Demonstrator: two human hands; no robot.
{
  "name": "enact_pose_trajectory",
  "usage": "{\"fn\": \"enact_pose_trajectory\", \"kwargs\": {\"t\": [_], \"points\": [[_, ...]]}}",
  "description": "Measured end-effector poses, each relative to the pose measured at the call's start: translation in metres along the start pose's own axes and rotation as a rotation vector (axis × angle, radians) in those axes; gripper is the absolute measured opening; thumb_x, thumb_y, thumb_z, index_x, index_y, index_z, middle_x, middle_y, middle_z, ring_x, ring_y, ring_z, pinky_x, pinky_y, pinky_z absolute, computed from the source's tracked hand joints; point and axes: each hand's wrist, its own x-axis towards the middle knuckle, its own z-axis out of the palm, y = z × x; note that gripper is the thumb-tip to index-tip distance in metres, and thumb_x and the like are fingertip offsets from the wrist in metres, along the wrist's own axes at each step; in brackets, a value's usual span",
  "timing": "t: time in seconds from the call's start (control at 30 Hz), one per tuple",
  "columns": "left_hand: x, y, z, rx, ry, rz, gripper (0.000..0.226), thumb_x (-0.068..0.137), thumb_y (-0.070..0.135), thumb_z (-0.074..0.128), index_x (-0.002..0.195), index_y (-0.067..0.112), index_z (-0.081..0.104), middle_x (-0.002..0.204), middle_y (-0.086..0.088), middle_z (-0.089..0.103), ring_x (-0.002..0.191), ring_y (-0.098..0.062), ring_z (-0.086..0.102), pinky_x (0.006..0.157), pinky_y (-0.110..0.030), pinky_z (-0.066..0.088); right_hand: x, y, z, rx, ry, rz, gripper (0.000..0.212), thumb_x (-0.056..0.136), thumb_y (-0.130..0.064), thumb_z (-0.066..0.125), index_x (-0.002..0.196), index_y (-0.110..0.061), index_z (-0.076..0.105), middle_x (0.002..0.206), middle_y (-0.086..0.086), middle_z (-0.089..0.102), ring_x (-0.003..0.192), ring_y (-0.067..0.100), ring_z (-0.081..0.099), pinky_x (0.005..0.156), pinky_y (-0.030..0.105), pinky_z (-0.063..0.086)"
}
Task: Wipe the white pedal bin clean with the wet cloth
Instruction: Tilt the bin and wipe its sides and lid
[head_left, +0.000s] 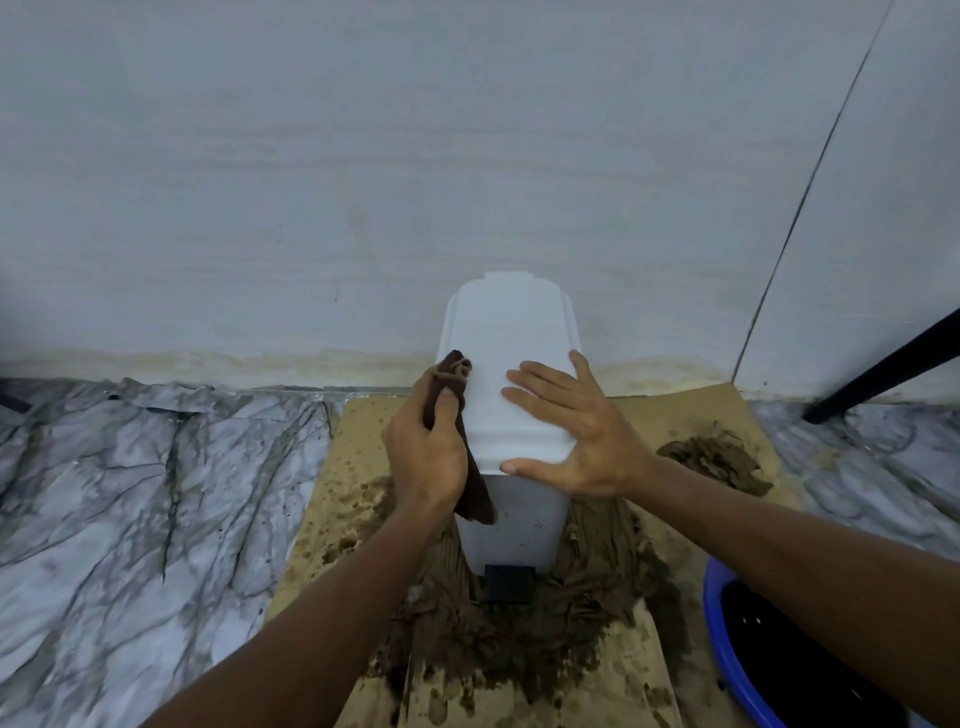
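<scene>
— Where's the bin?
— The white pedal bin (511, 525) stands at centre frame on muddy cardboard (332, 467), backed against the wall (311, 182), with its lid (511, 358) down.
— And the grips?
— The left grip (428, 457) is curled round a brown cloth (475, 493), held against the lid's left edge. The right grip (576, 431) lies flat on the lid, fingers spread.
— Containers?
— There's a blue basin (719, 613) at lower right. Its inside is dark, so I can't tell the contents.
</scene>
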Motion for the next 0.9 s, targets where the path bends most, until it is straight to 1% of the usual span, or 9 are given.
{"fn": "enact_pose_trajectory", "kwargs": {"t": [0.17,0.27,0.43,0.5,0.53,0.63,0.73,0.83,0.9], "points": [[0.016,0.002,0.015,-0.035,0.053,0.100,0.028,0.104,0.017,0.046,0.121,0.029,0.064,0.099,0.028,0.063,0.093,0.016,0.058,0.078,-0.004,0.042,0.029,0.022,-0.005,0.076,0.053,0.082,0.070,0.073,-0.056,0.077,0.127,-0.012,0.066,0.137,0.005,0.061,0.133,0.019,0.052,0.114,0.061,0.027],[0.040,0.001,0.031,-0.078,0.104,0.068,0.030,0.106,0.026,0.043,0.125,0.025,0.066,0.110,0.021,0.066,0.104,0.009,0.058,0.089,-0.017,0.047,0.056,0.036,-0.010,0.119,0.044,0.134,0.068,0.071,-0.056,0.077,0.123,-0.014,0.069,0.134,0.003,0.064,0.129,0.018,0.056,0.110,0.059,0.036],[0.070,-0.016,0.053,-0.070,0.168,0.160,0.039,0.107,0.034,0.037,0.140,0.024,0.055,0.112,0.019,0.063,0.101,0.010,0.058,0.080,-0.008,0.043,0.103,0.067,-0.021,0.262,0.037,0.296,0.061,0.068,-0.057,0.080,0.115,-0.019,0.074,0.126,-0.004,0.068,0.119,0.004,0.061,0.105,0.037,0.048],[0.073,-0.028,0.062,-0.035,0.165,0.236,0.043,0.107,0.034,0.036,0.147,0.025,0.045,0.123,0.011,0.063,0.110,0.004,0.058,0.088,-0.016,0.047,0.112,0.078,-0.020,0.292,0.085,0.338,0.058,0.066,-0.053,0.084,0.112,-0.019,0.076,0.121,-0.006,0.070,0.114,0.000,0.063,0.102,0.032,0.051],[0.074,-0.036,0.067,-0.019,0.147,0.275,0.045,0.106,0.034,0.036,0.151,0.026,0.039,0.133,0.007,0.060,0.120,-0.003,0.056,0.096,-0.025,0.048,0.115,0.083,-0.017,0.320,0.142,0.356,0.055,0.064,-0.049,0.087,0.109,-0.017,0.077,0.116,-0.006,0.072,0.111,0.000,0.064,0.099,0.029,0.052],[0.077,-0.065,0.080,0.099,0.062,0.399,0.058,0.106,0.039,0.032,0.159,0.017,0.020,0.160,-0.010,0.033,0.148,-0.027,0.031,0.115,-0.052,0.033,0.121,0.094,-0.008,0.388,0.285,0.416,0.049,0.061,-0.042,0.092,0.100,-0.016,0.079,0.106,-0.008,0.075,0.102,0.001,0.068,0.089,0.022,0.054],[0.076,-0.081,0.089,0.341,0.078,0.536,0.064,0.105,0.033,0.033,0.158,0.004,0.010,0.166,-0.019,0.008,0.155,-0.034,0.003,0.123,-0.057,0.011,0.127,0.100,-0.003,0.427,0.260,0.443,0.045,0.063,-0.040,0.092,0.099,-0.018,0.078,0.105,-0.009,0.074,0.100,0.002,0.068,0.086,0.019,0.052],[0.075,-0.082,0.094,0.442,0.124,0.618,0.065,0.102,0.028,0.036,0.155,-0.004,0.017,0.164,-0.021,0.006,0.154,-0.038,0.002,0.123,-0.057,0.006,0.126,0.102,-0.003,0.453,0.257,0.439,0.046,0.062,-0.045,0.089,0.099,-0.020,0.078,0.106,-0.009,0.074,0.101,0.004,0.068,0.090,0.023,0.053],[0.071,-0.085,0.099,0.557,0.070,0.784,0.061,0.103,0.027,0.037,0.154,-0.003,0.022,0.162,-0.020,0.013,0.154,-0.036,0.007,0.124,-0.055,0.007,0.123,0.104,-0.003,0.470,0.272,0.438,0.048,0.061,-0.047,0.088,0.099,-0.021,0.078,0.106,-0.009,0.074,0.101,0.004,0.068,0.090,0.024,0.053]]}}
